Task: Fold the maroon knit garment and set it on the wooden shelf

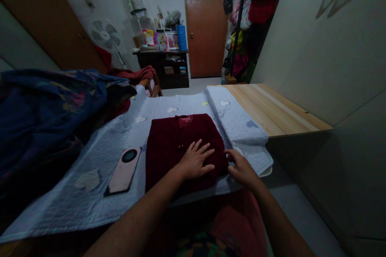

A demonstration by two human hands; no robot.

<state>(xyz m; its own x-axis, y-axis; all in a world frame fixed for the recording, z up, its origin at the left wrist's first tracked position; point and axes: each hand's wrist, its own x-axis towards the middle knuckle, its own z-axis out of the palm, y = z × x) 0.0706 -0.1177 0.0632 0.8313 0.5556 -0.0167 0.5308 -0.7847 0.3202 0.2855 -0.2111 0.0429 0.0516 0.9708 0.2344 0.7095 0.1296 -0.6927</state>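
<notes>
A dark red garment (169,160), folded into a rough rectangle, lies on a pale quilted sheet. Small toggles and an embroidered patch show near its far edge. My left hand (196,161) rests flat on top of it, palm down and fingers spread. At the garment's right edge is my right hand (243,168), its fingers partly bent and the thumb apart from the index finger. Its fingertips are at the cloth's edge, with nothing visibly gripped. To the left of the garment lies a pink phone (125,172) with a round dark camera ring, back side up.
The pale sheet (90,204) covers the surface, and bare wooden boards (271,108) extend at the right. Blue patterned clothes (51,108) are heaped on the left. Farther back stand a fan (105,36), a dark cabinet (144,62) and a wooden door (208,24). Bags (262,4) hang at back right.
</notes>
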